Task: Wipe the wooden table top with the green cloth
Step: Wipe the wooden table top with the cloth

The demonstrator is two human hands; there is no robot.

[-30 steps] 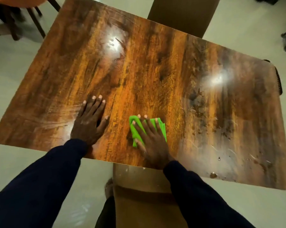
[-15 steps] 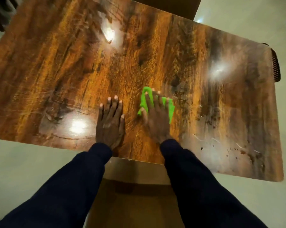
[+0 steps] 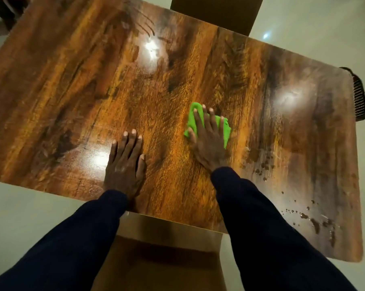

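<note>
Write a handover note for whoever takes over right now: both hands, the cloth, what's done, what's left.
Left hand: open, flat on the table top near the front edge, holding nothing.
Right hand: fingers straight, pressing the green cloth flat on the wood, mid-table.
Done: wiping is under way; the surface does not show how much has been covered.
Left: droplets at the near right corner, more just right of the right wrist; smear marks near the far edge. Probably best to work right from the cloth first.
</note>
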